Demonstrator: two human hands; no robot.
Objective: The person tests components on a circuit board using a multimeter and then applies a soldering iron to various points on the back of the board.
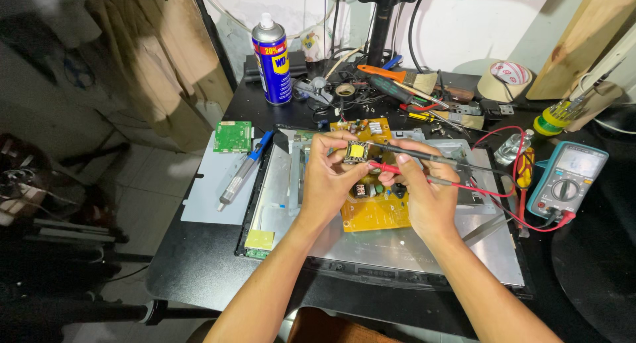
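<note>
Nearest me, my left hand (pixel 329 177) pinched a small yellow-taped transformer (pixel 356 151) above the mustard circuit board (pixel 374 214) mid-desk; my right hand (pixel 424 197) gripped red and black probes (pixel 424 159), teal multimeter (pixel 568 178) at the right edge.

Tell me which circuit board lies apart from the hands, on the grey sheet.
The small green circuit board, far left on the grey sheet. The yellow circuit board lies under both hands.

Both forearms are bare to the elbow, and neither the left hand (pixel 326 177) nor the right hand (pixel 424 194) is gloved.
</note>
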